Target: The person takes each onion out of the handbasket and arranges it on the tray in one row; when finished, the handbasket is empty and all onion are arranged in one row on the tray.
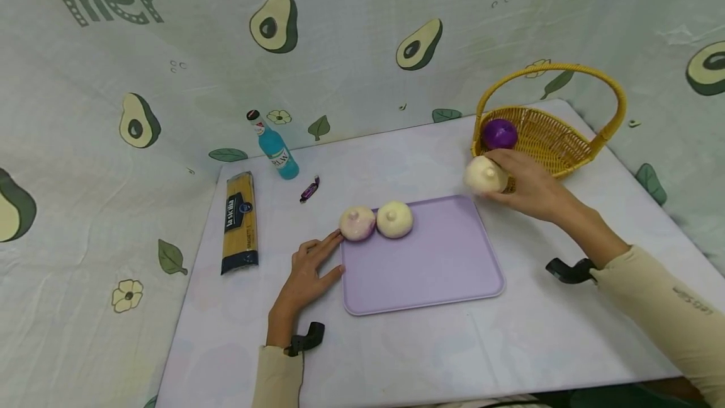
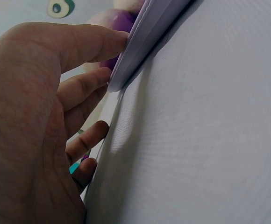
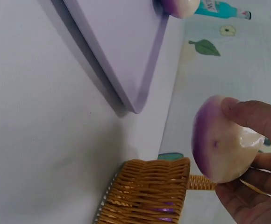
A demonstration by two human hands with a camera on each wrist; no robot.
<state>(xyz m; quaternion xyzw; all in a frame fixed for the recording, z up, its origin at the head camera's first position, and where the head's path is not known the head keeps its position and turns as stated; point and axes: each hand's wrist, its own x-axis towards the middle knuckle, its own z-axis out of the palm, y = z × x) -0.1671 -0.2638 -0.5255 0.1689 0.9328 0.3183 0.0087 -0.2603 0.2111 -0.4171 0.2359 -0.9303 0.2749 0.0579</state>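
Note:
In the head view, my right hand [image 1: 529, 184] holds a white-and-purple turnip [image 1: 484, 175] between thumb and fingers, in front of the wicker basket [image 1: 557, 137]. The right wrist view shows this turnip [image 3: 222, 142] raised off the table, its purple side facing left. My left hand [image 1: 310, 272] lies by the left edge of a lilac tray [image 1: 425, 269], fingers extended. In the left wrist view, thumb and forefinger touch the tray rim [image 2: 140, 46]. Two more turnips sit side by side at the tray's back left: one purple-tinged [image 1: 357, 223], one pale [image 1: 394, 219].
A purple ball-like vegetable [image 1: 500, 134] sits inside the basket, whose handle arches over it. Toward the back left are a blue bottle [image 1: 277, 151], a small wrapped candy [image 1: 309, 189] and a spaghetti pack [image 1: 240, 222]. Avocado-print cloth [image 1: 351, 80] hangs behind the table.

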